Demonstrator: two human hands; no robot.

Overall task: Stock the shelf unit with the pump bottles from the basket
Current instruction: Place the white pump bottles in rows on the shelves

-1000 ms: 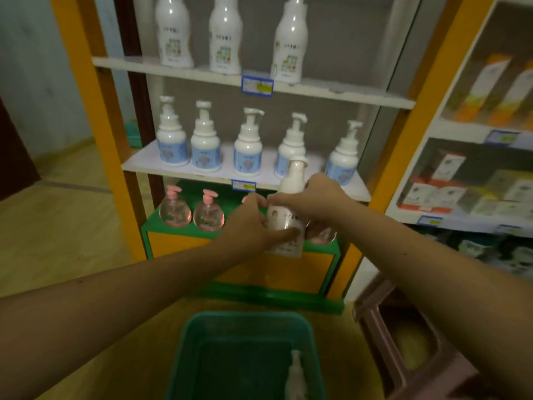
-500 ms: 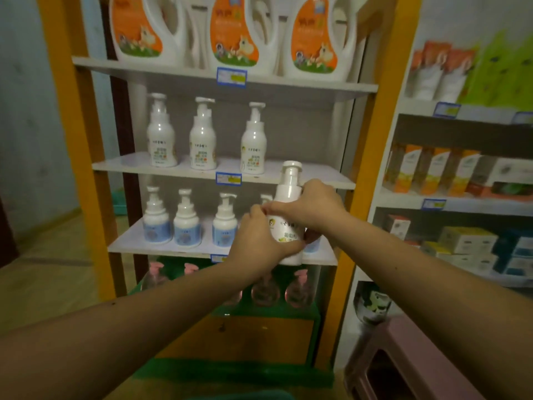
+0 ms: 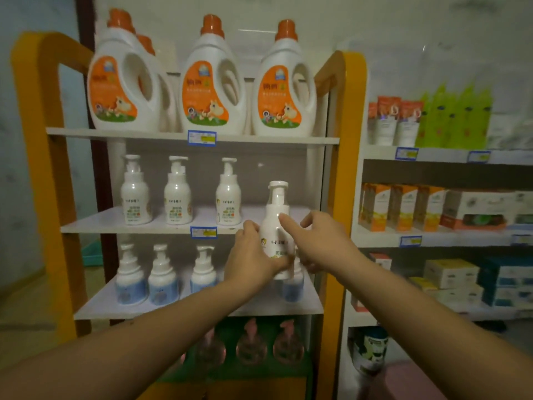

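Note:
I hold a white pump bottle upright in front of the orange-framed shelf unit. My left hand grips its lower body from the left. My right hand holds it from the right, with a fingertip on the bottle's shoulder. The bottle hangs before the bare right end of the second white shelf, its base lower than that shelf's front edge. On that shelf stand three matching pump bottles in a row to the left. The basket is out of view.
Three big orange-labelled detergent jugs fill the top shelf. Blue-labelled foam bottles stand on the shelf below my hands, pink pump bottles at the bottom. A neighbouring rack with boxes is on the right, a pink stool below it.
Both hands have lifted the bottle from low in front of the unit up to the second shelf's height. My view has tilted up, and the green basket has dropped out of sight.

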